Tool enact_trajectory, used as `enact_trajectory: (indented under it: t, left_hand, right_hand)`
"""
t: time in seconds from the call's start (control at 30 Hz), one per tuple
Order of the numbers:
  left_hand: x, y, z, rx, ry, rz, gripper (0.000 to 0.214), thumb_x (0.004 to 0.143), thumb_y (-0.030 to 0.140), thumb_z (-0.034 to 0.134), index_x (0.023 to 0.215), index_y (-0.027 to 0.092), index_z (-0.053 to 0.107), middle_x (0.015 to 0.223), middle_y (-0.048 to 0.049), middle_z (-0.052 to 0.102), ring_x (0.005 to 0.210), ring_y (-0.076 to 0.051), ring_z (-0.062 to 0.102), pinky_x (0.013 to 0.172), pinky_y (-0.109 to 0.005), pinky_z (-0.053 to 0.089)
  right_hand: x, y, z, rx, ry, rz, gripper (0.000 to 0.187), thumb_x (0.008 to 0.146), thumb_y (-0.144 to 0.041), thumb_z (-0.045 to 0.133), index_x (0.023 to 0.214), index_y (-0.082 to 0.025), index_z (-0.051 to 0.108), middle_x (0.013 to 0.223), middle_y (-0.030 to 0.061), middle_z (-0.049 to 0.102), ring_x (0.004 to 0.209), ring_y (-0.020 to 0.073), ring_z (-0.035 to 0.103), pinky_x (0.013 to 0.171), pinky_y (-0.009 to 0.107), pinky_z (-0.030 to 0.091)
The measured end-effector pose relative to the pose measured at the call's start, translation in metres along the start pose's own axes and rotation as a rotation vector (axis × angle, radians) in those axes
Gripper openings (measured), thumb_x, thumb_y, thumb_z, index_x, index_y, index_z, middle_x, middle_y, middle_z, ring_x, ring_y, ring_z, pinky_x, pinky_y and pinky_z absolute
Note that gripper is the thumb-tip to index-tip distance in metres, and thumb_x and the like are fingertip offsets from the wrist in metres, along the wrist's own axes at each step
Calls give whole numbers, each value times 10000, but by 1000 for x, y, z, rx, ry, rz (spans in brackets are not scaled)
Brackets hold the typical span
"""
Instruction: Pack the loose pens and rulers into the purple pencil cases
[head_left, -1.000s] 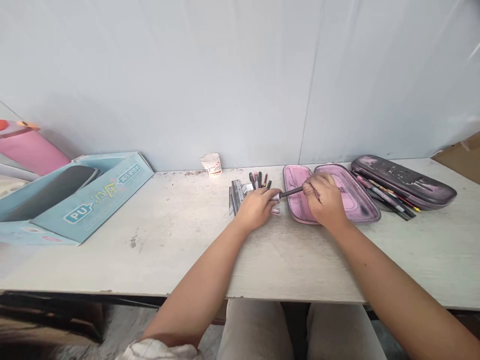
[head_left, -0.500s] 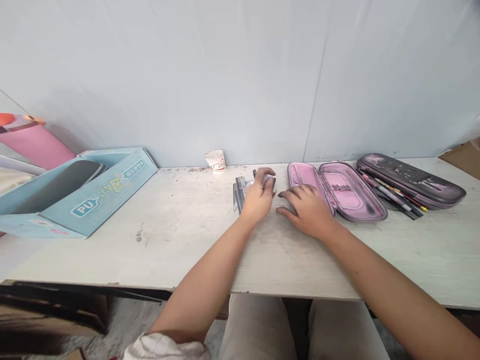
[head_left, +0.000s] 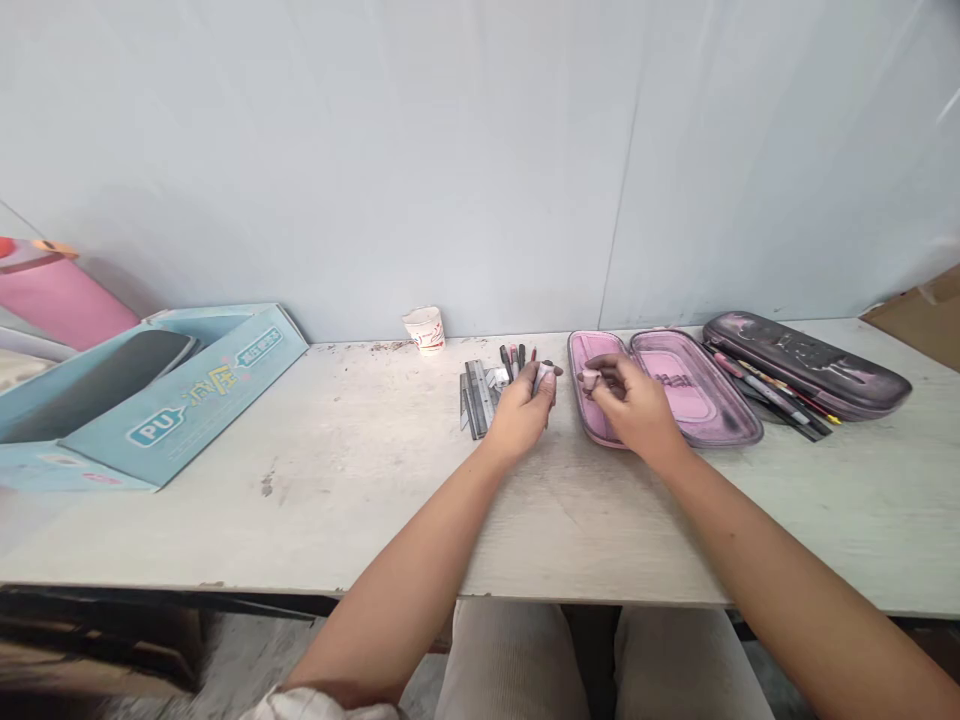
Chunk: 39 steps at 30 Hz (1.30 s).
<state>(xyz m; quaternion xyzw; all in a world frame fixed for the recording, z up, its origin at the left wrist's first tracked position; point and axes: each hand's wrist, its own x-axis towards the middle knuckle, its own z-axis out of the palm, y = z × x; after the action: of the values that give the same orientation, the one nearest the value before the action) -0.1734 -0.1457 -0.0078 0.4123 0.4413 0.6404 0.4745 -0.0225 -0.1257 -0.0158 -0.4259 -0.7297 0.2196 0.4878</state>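
Observation:
An open pink pencil case [head_left: 705,400] lies on the pale table [head_left: 337,480]. My right hand [head_left: 626,405] hovers over its left half, fingers pinched on a small pink object [head_left: 590,378], perhaps an eraser. My left hand [head_left: 525,405] is just left of the case, fingers closed on a small whitish item [head_left: 544,372]. Behind my left hand lie several pens [head_left: 517,357] and some metal rulers [head_left: 475,392].
A closed dark pencil case [head_left: 810,362] with several pens [head_left: 772,395] beside it sits at the right. A small paper cup [head_left: 424,328] stands by the wall. A light blue box [head_left: 180,390] and a pink roll [head_left: 60,300] are at the left.
My right hand picked up the small pink object from the table and moved right, over the pink case. My left hand lifted off the pens with a small whitish item.

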Motion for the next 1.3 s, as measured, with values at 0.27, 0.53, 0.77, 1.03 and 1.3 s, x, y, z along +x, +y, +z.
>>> enact_trajectory:
  t: [0.27,0.53,0.77,1.03,1.3]
  left_hand:
    - [-10,-12,5,334,-386,54,151,814,332,539,812,184,569,547,31,476,476,-92,425,481,-199,344]
    - [-15,-5,9,406,-333,89,95,800,267,555,848,195,592,541,31,495,486,-102,422,522,-210,343]
    - [-16,-6,9,647,-270,209,146,823,290,505,933,203,546,644,9,537,611,-149,507,645,-257,382]
    - [-20,-21,13,956,-444,349,232,799,143,363,962,136,528,867,-118,625,795,-230,591,708,-335,450]
    - [-18,-7,21,799,-373,345,293,886,271,331,1127,169,463,995,-106,622,895,-228,600,778,-338,445]
  right_hand:
    - [2,-3,2,388,50,31,228,851,-300,430,1043,-212,516,1018,61,616,935,154,601,854,339,487]
    - [-2,-7,4,253,23,31,240,831,-274,442,1016,-209,579,1012,52,644,930,164,607,831,328,478]
    - [-6,-5,5,219,79,40,257,800,-268,474,1010,-198,605,986,47,661,917,173,613,832,336,468]
    - [-12,-16,8,79,-87,-208,301,754,-103,401,855,-220,659,1040,34,644,1019,183,572,909,349,429]
    - [-8,-11,5,201,-20,-135,338,884,-287,381,1190,-243,519,1183,58,572,1084,184,540,935,373,421]
